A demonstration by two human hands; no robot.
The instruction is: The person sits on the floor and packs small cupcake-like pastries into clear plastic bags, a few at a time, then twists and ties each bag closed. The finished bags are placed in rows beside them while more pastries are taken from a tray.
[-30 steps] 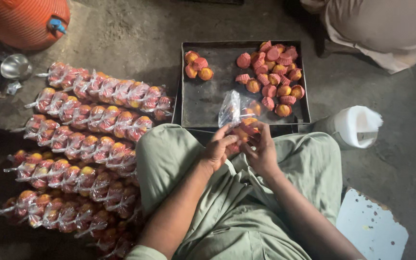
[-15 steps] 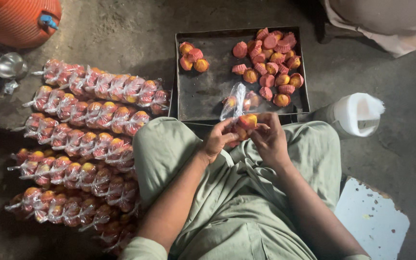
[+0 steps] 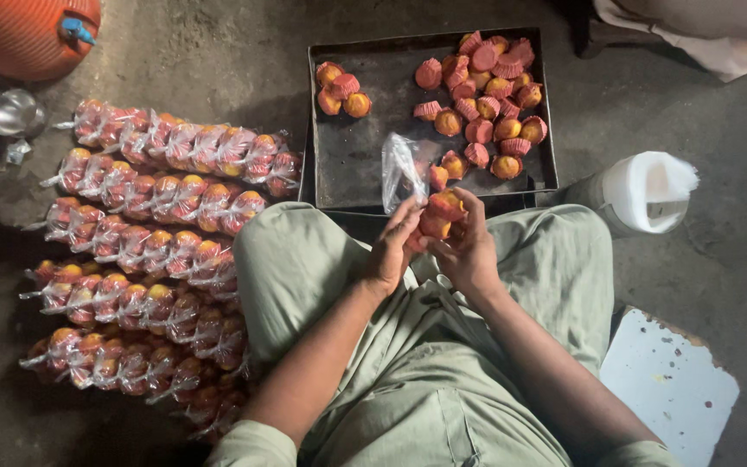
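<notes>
Both my hands meet over my lap, just in front of a dark metal tray (image 3: 365, 164). My left hand (image 3: 393, 246) and my right hand (image 3: 469, 251) together grip a clear plastic bag (image 3: 401, 173) holding a few small orange cakes in red paper cups (image 3: 438, 216). The bag's open top sticks up toward the tray. On the tray lies a heap of loose cupcakes (image 3: 486, 95) at the right and three more cupcakes (image 3: 341, 88) at the left.
Rows of bagged cupcakes (image 3: 144, 251) lie on the floor at the left. An orange container (image 3: 23, 30) and a metal cup (image 3: 15, 111) sit far left. A white roll of bags (image 3: 641, 195) stands at the right, a white board (image 3: 672, 385) near right. Another person's clothing (image 3: 702, 30) is top right.
My hands have drawn the bag of cupcakes a little closer to my lap and turned it; the view shifted slightly. The tray and the rows have not moved.
</notes>
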